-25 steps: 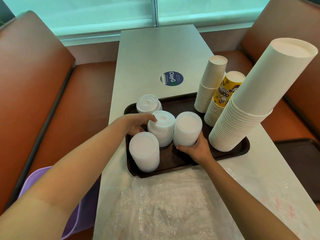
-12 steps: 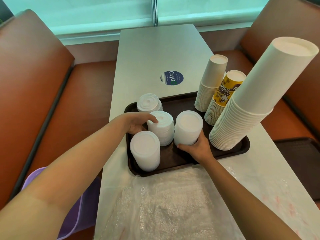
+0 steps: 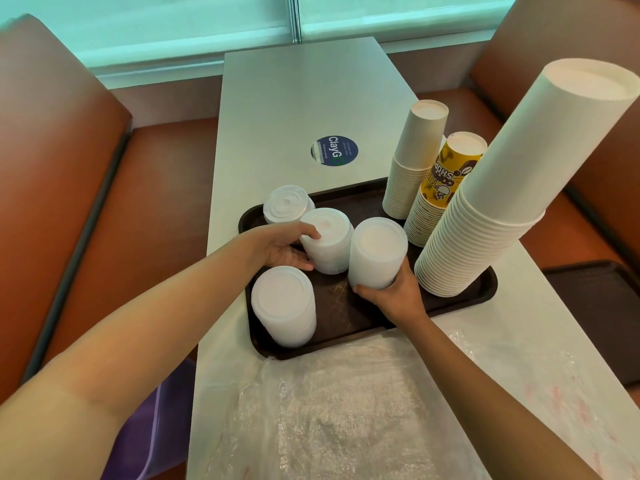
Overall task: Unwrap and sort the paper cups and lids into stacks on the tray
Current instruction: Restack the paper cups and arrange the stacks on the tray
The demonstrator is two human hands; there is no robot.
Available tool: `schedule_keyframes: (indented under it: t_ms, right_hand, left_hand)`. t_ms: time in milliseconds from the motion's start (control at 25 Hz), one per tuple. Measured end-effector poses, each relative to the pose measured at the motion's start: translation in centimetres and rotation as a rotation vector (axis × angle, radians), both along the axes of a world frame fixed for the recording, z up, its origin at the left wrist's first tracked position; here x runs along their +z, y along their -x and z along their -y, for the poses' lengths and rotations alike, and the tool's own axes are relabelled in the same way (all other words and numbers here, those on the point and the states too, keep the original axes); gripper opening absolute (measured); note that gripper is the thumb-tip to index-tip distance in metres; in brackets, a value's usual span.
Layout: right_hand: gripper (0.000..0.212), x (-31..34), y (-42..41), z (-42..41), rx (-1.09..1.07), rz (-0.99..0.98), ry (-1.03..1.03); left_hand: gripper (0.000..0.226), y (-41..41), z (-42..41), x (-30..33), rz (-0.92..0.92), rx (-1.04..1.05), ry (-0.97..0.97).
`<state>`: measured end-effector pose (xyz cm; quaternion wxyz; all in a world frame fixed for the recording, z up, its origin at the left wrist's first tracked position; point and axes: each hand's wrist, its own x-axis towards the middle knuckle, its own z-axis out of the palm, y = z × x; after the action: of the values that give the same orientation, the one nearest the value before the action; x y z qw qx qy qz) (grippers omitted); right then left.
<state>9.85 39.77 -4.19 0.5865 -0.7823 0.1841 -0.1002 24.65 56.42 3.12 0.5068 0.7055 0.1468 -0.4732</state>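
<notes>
I see my left hand (image 3: 282, 249) curled around the middle lid stack (image 3: 327, 242) on the tray (image 3: 346, 322); my right hand (image 3: 394, 292) grips another lid stack's (image 3: 375, 252) base, fingertips hidden. The tallest cup stack (image 3: 502, 202) is cut off at the right edge.

The left hand (image 3: 282, 249) is curling around a short stack of white plastic lids (image 3: 325, 240), with the thumb lying on its top edge. The right hand (image 3: 393, 289) is gripping the base of a taller stack of white lids (image 3: 377, 252), just right of the first stack and touching it. Both stacks are standing on a dark brown plastic tray (image 3: 339, 317). Below the left hand, another white lid stack (image 3: 284, 306) is standing near the tray's front edge; beyond the hand, a fourth lid stack (image 3: 285, 204) is sitting. Right of the right hand, three stacks of upside-down paper cups are rising: a big white one (image 3: 502, 209), one topped with a yellow printed cup (image 3: 441, 188) and a slim white one (image 3: 412, 164). Crumpled clear plastic wrap (image 3: 329, 410) is lying on the grey table (image 3: 298, 98), under the forearms.
</notes>
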Motion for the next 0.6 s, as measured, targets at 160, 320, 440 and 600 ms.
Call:
schedule_keyframes:
  t_ms: [160, 320, 440, 600]
  right_hand:
    - [0.089, -0.1, 0.2, 0.0, 0.035, -0.002, 0.002]
    - [0.089, -0.1, 0.2, 0.1, 0.043, -0.008, -0.001]
    - [0.09, -0.2, 0.2, 0.2, 0.044, -0.016, 0.004]
    - [0.094, -0.2, 0.1, 0.2, 0.045, -0.03, 0.022]
  left_hand:
    - [0.068, 0.1, 1.4, 0.1, 0.022, 0.01, 0.058]
    - [0.076, -0.3, 1.9, 0.4, 0.0, 0.038, 0.072]
    - [0.076, -0.2, 2.1, 0.8, -0.009, 0.024, 0.059]
    - [0.084, 0.0, 1.8, 1.1, -0.028, 0.018, 0.034]
